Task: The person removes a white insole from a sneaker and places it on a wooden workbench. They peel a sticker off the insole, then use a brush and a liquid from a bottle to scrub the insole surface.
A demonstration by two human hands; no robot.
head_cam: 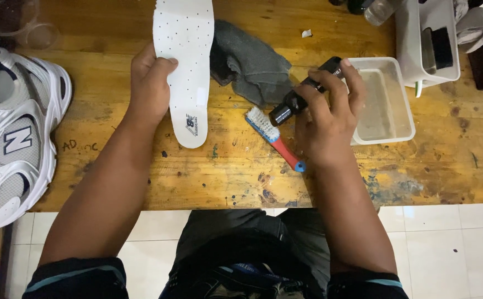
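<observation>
The left hand (150,86) holds a white insole (185,66) flat on the counter (114,166); the right hand (327,119) clasps a small dark bottle (302,94), tilted left toward it. Probably best to aim squarely (the brush (274,138) lies near).

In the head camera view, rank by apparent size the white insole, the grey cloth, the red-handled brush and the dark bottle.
Largest to smallest, as they look:
1. White perforated foam insole
2. Crumpled grey cloth, partly hidden by the insole
3. Red-handled brush with white bristles
4. Small dark bottle, partly covered by the right hand, so unsure against the brush
</observation>
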